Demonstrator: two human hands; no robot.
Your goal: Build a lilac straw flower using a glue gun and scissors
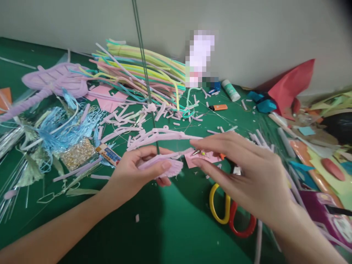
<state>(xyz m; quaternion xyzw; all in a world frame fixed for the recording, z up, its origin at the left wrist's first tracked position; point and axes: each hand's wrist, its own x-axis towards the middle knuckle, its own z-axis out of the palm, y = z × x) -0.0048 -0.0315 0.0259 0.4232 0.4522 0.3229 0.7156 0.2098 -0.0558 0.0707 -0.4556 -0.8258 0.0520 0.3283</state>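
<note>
Fingers (154,169) of the left hand (134,172) were clamped on a pink fuzzy bundle (165,165), thumb pressed along its near side. A thin green wire (145,80) rose from that grip, running up and far out of view. The right hand (247,176) hovered just right of the bundle with its fingers (209,145) spread apart and stretched leftward, holding nothing; its fingertips lay near a small metal tip (197,152) on a pink paper scrap (205,157). Under the right hand, yellow and red scissors (231,216) lay flat on the green bench (165,227). Farther off, pink cut pieces (129,117) were scattered, with a heap of pastel pipe cleaners (143,69) at the far side. A lilac fuzzy shape (55,80) lay far left, and a red paper sheet (294,84) far right.
</note>
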